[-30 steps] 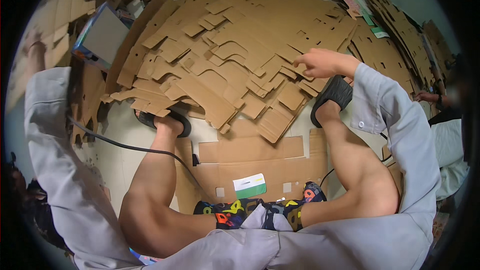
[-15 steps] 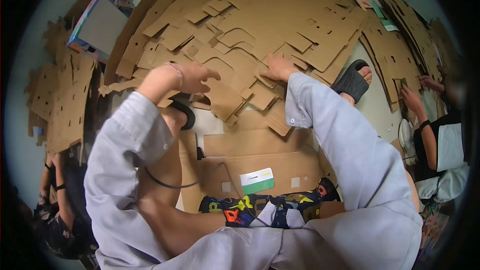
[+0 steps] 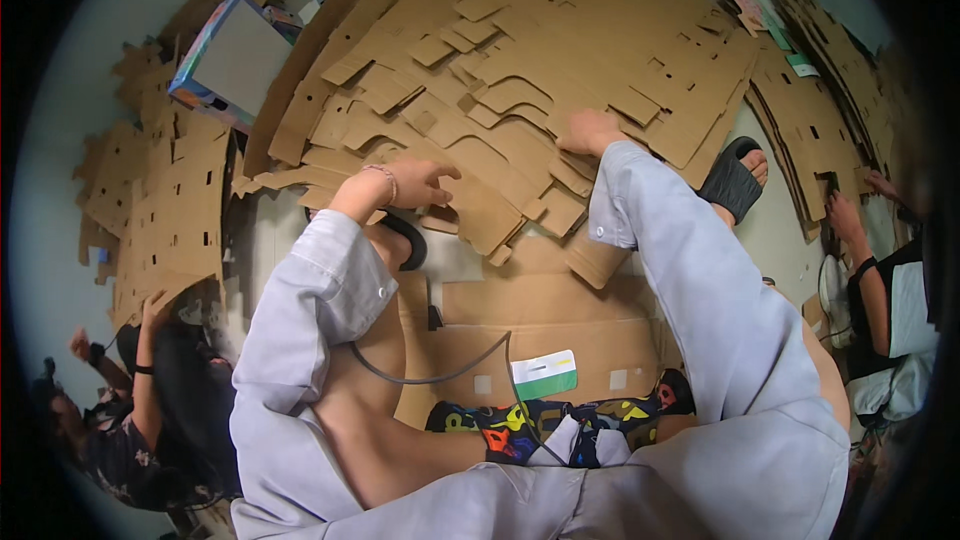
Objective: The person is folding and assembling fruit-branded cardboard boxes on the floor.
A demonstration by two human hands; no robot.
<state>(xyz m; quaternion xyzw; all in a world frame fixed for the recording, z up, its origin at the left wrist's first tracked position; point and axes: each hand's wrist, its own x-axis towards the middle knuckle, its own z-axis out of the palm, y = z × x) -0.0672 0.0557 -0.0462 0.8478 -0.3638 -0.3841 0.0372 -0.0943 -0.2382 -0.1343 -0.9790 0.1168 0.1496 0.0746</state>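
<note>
A large heap of brown die-cut cardboard sheets point(image 3: 520, 70) covers the floor in front of me. My left hand point(image 3: 415, 183) rests on the near edge of the heap, fingers spread over a notched sheet point(image 3: 480, 200); a thin bracelet is on its wrist. My right hand point(image 3: 590, 130) lies further in on the heap, fingers pressed on the sheets; whether it grips one I cannot tell. Both arms wear light grey sleeves. My bare legs stretch forward, each foot in a black sandal point(image 3: 730, 180).
A flat cardboard box point(image 3: 540, 330) with a green-and-white label lies between my legs, a grey cable point(image 3: 430, 375) across it. A blue-edged box point(image 3: 232, 60) stands at the far left. Other people sit at the left point(image 3: 150, 380) and right point(image 3: 880, 270) beside more cardboard stacks.
Both arms have come forward onto the heap: the left hand rose from beside my leg to the near edge, and the right hand moved left toward the middle. The view tilted.
</note>
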